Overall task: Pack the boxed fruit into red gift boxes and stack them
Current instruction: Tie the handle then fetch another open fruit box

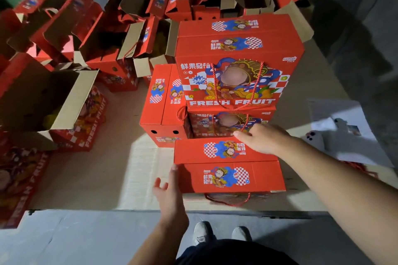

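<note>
- Top box of the stack [239,66], front face: "FRESH FRUIT" in large white capitals along the lower edge.
- Same face, upper right corner: small white badge "GOOD LUCK".
- Same face, upper left: white Chinese heading, first two characters 鲜果; the rest stylised, not certain.
- Same face, blue starburst at left: "666".
- Lower box in the stack [228,123], front: "GOOD" badge at upper right; bottom line of white capitals partly hidden, starts "FRES".
- Closed box nearest the person [230,176], lid flap: small "GOOD LUCK" over white Chinese characters beginning 鲜果.
- Open box at left [86,122], side face: "FRESH FRUIT", running vertically.
</note>
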Demonstrator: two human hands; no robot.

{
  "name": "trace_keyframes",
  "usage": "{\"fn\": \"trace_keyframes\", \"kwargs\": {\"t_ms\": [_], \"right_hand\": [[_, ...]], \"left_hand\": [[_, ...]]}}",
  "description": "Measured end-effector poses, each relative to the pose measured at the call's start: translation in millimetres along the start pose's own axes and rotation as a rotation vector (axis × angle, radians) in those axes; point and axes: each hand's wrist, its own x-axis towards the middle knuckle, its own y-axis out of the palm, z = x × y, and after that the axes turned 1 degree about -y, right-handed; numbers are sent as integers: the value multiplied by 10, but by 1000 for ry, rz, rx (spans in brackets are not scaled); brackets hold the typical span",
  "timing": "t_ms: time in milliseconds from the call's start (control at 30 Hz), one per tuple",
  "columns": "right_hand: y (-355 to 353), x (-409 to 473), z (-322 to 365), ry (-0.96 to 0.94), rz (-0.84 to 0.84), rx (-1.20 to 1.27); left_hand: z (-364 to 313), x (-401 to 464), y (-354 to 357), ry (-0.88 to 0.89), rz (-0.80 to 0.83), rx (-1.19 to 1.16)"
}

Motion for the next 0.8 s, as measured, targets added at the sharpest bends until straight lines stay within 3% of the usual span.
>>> {"fn": "trace_keyframes", "kwargs": {"t_ms": [100,233,333,500,600,700,800], "right_hand": [[73,102,271,-100,51,55],[263,46,402,-301,-171,313],[354,-84,376,-391,-267,531],[317,-485,107,-459,-354,559],[255,-797,35,-540,-82,770],[356,-1119,221,-549,290,1030],[249,-1223,365,-525,295,1099]], "left_hand": [[-30,-75,88,-207,-24,-64],[2,-383,226,-309,83,-109],[44,-611,421,-419,271,-71],[140,-882,504,-557,266,-109],[18,-1033,552,-450,349,-250],[-347,-1101,694,-152,490,-202],[-711,-1126,804,123,589,37]]}}
